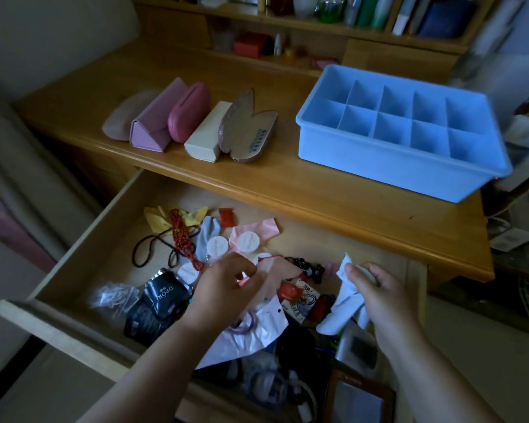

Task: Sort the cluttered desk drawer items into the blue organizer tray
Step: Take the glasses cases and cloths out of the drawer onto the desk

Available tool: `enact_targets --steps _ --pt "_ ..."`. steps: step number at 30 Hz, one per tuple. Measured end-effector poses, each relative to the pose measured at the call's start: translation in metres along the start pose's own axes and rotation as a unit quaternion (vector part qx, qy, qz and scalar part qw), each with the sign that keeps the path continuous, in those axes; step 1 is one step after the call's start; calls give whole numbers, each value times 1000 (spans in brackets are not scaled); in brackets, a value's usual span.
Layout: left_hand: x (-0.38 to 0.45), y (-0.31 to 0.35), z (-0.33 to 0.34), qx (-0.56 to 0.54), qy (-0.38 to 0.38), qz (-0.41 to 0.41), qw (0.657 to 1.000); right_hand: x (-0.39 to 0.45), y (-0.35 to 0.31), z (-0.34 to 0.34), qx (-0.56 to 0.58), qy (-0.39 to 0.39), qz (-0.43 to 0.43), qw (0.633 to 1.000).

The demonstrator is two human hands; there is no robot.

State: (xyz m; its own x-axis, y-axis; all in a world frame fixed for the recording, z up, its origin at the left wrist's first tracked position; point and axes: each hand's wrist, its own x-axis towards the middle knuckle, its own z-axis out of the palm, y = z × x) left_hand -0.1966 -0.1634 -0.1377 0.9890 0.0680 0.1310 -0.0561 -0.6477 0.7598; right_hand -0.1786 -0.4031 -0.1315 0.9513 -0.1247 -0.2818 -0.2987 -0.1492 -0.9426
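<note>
Head view, the only one I have: my right hand (379, 296) is over the right side of the open drawer (74, 319), fingers curled round a pale blue cloth (344, 303), which hangs crumpled below my thumb. My left hand (226, 285) is down in the middle of the pile, fingertips pinched together on something small among the pink cloth (283, 271). What exactly I'm pinching, I cannot tell; my own knuckles hide it.

The blue organizer tray (388, 166) sits up on the desk top (287, 184), well apart from both hands, beyond and to the right, and every compartment I can see looks unfilled. So sorting, I'd judge, has barely begun.

The trouble from here is tangles. The red bead string (180, 236) and the black cord (147, 248) lie looped over each other just beside my left hand; if I lift carelessly, one could drag the other, plus those round white lids (217, 246), out with it. The cloth could also snag the drawer's clutter on the way up. And it's dim, so small pieces under the white plastic bag (257, 331) could easily be missed.
</note>
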Motion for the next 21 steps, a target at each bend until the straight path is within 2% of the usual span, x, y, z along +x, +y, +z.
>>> enact_targets --steps 2,4,5,7,8,9,10,11,12,13,15,18,21 --pt "-4 17 -3 -39 33 2 999 -2 -10 12 96 -21 36 995" --pt "-6 34 3 -61 46 19 997 -5 -18 29 194 -96 73 974" --pt "-5 42 7 -50 31 64 996 -6 -18 39 235 -134 80 959" --pt "-3 49 19 -37 -75 170 982 -6 -17 52 257 -143 89 952" --pt "3 44 19 -58 -121 162 978 -4 -18 55 253 -115 100 955" --pt "13 37 17 -91 -124 101 983 1 -14 54 240 -74 104 962" --pt "23 25 14 -110 -83 25 990 5 -13 50 227 -38 109 967" --pt "34 10 11 -92 -20 -39 995 10 -10 44 211 -10 102 972" --pt "47 -7 8 -17 29 -77 996 12 -8 38 185 8 100 978" --pt "58 -23 6 78 43 -99 991 14 -5 33 158 11 91 983" --pt "80 -50 9 208 -5 -110 972 14 1 26 117 -5 98 988" --pt "99 -68 21 294 -102 -77 947 13 4 25 86 -43 140 985" --pt "111 -67 24 330 -83 -76 937 15 3 25 109 -65 162 979"
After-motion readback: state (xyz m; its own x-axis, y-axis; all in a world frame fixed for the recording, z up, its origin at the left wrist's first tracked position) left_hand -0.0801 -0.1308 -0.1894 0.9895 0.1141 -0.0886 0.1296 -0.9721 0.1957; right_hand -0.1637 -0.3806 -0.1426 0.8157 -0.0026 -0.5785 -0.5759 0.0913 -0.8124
